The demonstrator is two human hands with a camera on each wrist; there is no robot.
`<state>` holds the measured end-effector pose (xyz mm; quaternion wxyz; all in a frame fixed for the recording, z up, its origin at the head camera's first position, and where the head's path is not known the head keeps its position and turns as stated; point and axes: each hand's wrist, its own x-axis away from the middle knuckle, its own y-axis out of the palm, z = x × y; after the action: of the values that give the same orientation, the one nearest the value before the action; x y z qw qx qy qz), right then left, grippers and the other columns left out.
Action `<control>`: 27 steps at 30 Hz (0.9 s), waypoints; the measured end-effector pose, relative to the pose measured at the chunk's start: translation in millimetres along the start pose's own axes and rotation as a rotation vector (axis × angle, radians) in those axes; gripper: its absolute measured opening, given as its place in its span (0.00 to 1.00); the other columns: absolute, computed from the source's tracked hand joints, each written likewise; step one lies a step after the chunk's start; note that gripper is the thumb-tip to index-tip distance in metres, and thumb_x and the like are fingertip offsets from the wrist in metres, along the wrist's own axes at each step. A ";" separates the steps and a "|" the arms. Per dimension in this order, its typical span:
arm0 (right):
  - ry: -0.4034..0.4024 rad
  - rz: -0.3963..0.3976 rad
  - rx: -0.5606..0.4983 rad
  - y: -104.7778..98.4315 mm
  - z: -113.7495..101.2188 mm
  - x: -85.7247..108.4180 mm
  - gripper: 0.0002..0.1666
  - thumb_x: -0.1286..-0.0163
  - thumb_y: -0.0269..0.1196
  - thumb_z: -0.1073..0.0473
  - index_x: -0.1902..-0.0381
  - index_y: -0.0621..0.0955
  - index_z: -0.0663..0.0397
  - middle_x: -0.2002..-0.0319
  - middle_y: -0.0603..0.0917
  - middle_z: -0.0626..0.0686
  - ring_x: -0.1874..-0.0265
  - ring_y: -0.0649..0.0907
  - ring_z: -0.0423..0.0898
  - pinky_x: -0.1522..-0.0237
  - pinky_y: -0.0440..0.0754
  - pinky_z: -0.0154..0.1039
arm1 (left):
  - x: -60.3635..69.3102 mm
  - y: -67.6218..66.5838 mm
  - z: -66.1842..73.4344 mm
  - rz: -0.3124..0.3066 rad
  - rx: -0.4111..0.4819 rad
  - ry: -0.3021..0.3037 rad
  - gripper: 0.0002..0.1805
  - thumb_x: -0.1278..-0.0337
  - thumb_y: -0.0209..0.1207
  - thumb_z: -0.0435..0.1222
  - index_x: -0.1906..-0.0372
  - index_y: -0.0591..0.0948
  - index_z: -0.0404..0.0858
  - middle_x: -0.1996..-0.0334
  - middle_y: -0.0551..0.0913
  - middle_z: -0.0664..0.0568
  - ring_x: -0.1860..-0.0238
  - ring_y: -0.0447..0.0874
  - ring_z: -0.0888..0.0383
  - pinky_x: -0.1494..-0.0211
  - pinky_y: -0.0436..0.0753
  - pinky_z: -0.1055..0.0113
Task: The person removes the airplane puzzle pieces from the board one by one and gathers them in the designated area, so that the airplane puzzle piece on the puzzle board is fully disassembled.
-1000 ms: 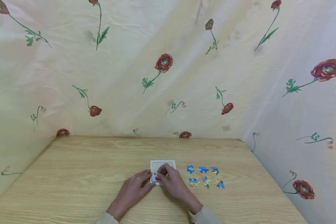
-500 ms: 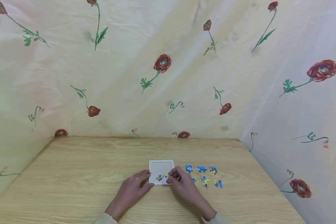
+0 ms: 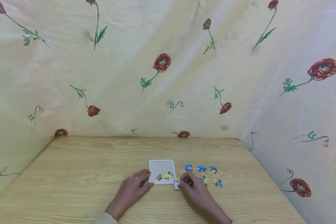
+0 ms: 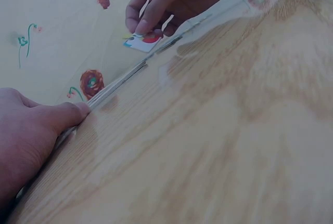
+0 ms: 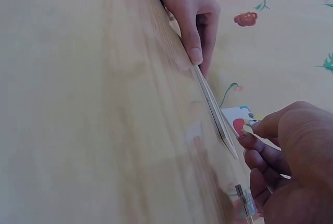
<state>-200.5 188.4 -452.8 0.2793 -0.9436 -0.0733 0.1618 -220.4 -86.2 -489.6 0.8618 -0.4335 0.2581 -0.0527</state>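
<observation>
A small white-rimmed puzzle tray (image 3: 161, 161) lies on the table, with a yellow joined puzzle section (image 3: 167, 176) in its lower part. My left hand (image 3: 131, 188) holds the tray's near left corner, thumb at the front edge and fingers along the left side. Just off the near right corner, my right hand (image 3: 194, 188) pinches a white puzzle piece (image 3: 177, 184) with a red patch. In the right wrist view the same puzzle piece (image 5: 234, 116) is between thumb and fingers, slightly tilted. Part of it is hidden by the fingertips.
Right of the tray lie loose blue and yellow puzzle pieces in two rows, among them a blue piece (image 3: 201, 168) and a blue-red piece (image 3: 219, 183). My right hand covers part of the near row. A flowered cloth (image 3: 114, 77) encloses the wooden table (image 3: 86, 174).
My right hand has moved rightward out of the tray, carrying the white and red piece past the near right corner. The yellow section is now uncovered. My left hand has stayed put.
</observation>
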 end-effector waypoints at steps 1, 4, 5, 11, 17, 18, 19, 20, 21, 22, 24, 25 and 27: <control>-0.003 0.000 -0.004 -1.3 1.0 1.2 0.06 0.28 0.65 0.69 0.59 0.80 0.54 0.67 0.81 0.45 0.66 0.79 0.39 0.65 0.79 0.31 | -0.1 0.1 -0.2 -0.001 0.002 -0.002 0.26 0.33 0.66 0.50 0.41 0.86 0.34 0.38 0.83 0.43 0.37 0.81 0.43 0.39 0.81 0.44; -0.020 0.007 -0.016 -5.5 3.8 5.6 0.07 0.29 0.65 0.70 0.59 0.80 0.55 0.67 0.82 0.45 0.66 0.80 0.40 0.65 0.79 0.31 | -0.1 0.3 -0.7 0.000 0.008 -0.004 0.26 0.33 0.66 0.50 0.41 0.86 0.34 0.38 0.83 0.43 0.36 0.81 0.43 0.39 0.81 0.44; -0.026 0.011 -0.016 -6.9 4.9 6.9 0.07 0.29 0.65 0.71 0.59 0.80 0.55 0.67 0.82 0.45 0.66 0.80 0.39 0.65 0.79 0.31 | -0.1 0.5 -1.0 0.001 0.008 -0.002 0.26 0.33 0.66 0.50 0.41 0.86 0.34 0.38 0.83 0.43 0.37 0.81 0.43 0.39 0.81 0.44; 0.019 0.038 0.030 -15.9 10.1 15.4 0.08 0.30 0.66 0.71 0.60 0.80 0.55 0.67 0.82 0.44 0.66 0.80 0.39 0.65 0.80 0.31 | -0.8 1.8 -2.2 0.008 0.004 0.007 0.26 0.33 0.66 0.50 0.41 0.86 0.35 0.38 0.83 0.43 0.37 0.81 0.43 0.39 0.81 0.44; 0.077 0.023 0.028 -25.1 12.4 22.4 0.07 0.29 0.65 0.72 0.60 0.79 0.56 0.68 0.81 0.46 0.66 0.80 0.39 0.65 0.80 0.31 | -0.8 1.6 -2.5 0.002 0.009 0.005 0.26 0.33 0.66 0.50 0.41 0.86 0.34 0.38 0.83 0.43 0.36 0.81 0.44 0.39 0.81 0.44; 0.095 0.018 0.031 -26.5 12.7 23.5 0.07 0.29 0.64 0.72 0.61 0.79 0.56 0.68 0.81 0.46 0.67 0.80 0.39 0.65 0.80 0.31 | -0.7 1.5 -2.6 0.002 0.008 0.004 0.26 0.33 0.66 0.50 0.41 0.86 0.34 0.38 0.83 0.44 0.36 0.81 0.44 0.39 0.81 0.44; 0.105 0.014 0.034 -28.1 13.0 24.8 0.06 0.29 0.64 0.71 0.61 0.79 0.56 0.68 0.81 0.46 0.67 0.79 0.38 0.65 0.80 0.31 | -0.6 1.5 -2.6 0.002 0.007 0.003 0.26 0.33 0.66 0.50 0.41 0.86 0.34 0.38 0.83 0.44 0.36 0.81 0.44 0.39 0.81 0.44; 0.112 0.011 0.035 -29.6 13.3 25.9 0.06 0.29 0.64 0.71 0.61 0.79 0.57 0.68 0.81 0.46 0.67 0.79 0.39 0.65 0.79 0.31 | -0.6 1.6 -2.7 0.002 0.007 0.003 0.26 0.33 0.66 0.50 0.41 0.86 0.34 0.38 0.83 0.44 0.36 0.81 0.44 0.39 0.81 0.44; 0.119 0.006 0.034 -31.1 13.3 27.0 0.06 0.28 0.64 0.71 0.61 0.79 0.57 0.68 0.81 0.47 0.67 0.79 0.39 0.66 0.79 0.31 | -0.6 1.6 -2.8 0.003 0.007 0.003 0.26 0.33 0.66 0.50 0.41 0.86 0.34 0.38 0.83 0.44 0.36 0.81 0.44 0.39 0.81 0.44; 0.125 0.002 0.027 -32.7 13.6 28.2 0.06 0.28 0.64 0.72 0.61 0.79 0.57 0.68 0.81 0.47 0.68 0.79 0.39 0.66 0.79 0.32 | -0.5 1.6 -2.9 0.003 0.009 0.003 0.26 0.33 0.66 0.50 0.41 0.86 0.34 0.38 0.83 0.44 0.36 0.81 0.44 0.39 0.81 0.44; 0.137 -0.011 0.018 -35.9 13.5 30.6 0.05 0.28 0.63 0.72 0.61 0.79 0.58 0.69 0.80 0.48 0.69 0.79 0.39 0.67 0.79 0.31 | -0.6 1.7 -3.1 0.005 0.008 0.003 0.26 0.33 0.66 0.50 0.41 0.86 0.35 0.38 0.83 0.44 0.36 0.81 0.44 0.39 0.81 0.44; 0.144 -0.019 0.012 -37.3 13.6 31.5 0.05 0.28 0.63 0.72 0.61 0.79 0.59 0.69 0.80 0.48 0.69 0.78 0.39 0.67 0.78 0.31 | -0.7 1.7 -3.2 0.007 0.009 0.004 0.26 0.33 0.66 0.50 0.41 0.86 0.35 0.38 0.83 0.44 0.36 0.81 0.44 0.39 0.81 0.44; 0.159 -0.043 -0.004 -40.2 13.7 33.2 0.05 0.28 0.63 0.73 0.61 0.79 0.60 0.69 0.80 0.49 0.69 0.78 0.39 0.67 0.78 0.32 | -0.8 1.9 -3.6 0.009 0.008 0.006 0.26 0.33 0.66 0.50 0.41 0.86 0.35 0.38 0.83 0.44 0.36 0.81 0.44 0.39 0.81 0.44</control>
<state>-176.1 236.4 -450.3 0.2857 -0.9523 -0.0716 0.0800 -223.1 -87.4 -492.5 0.8629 -0.4289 0.2623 -0.0508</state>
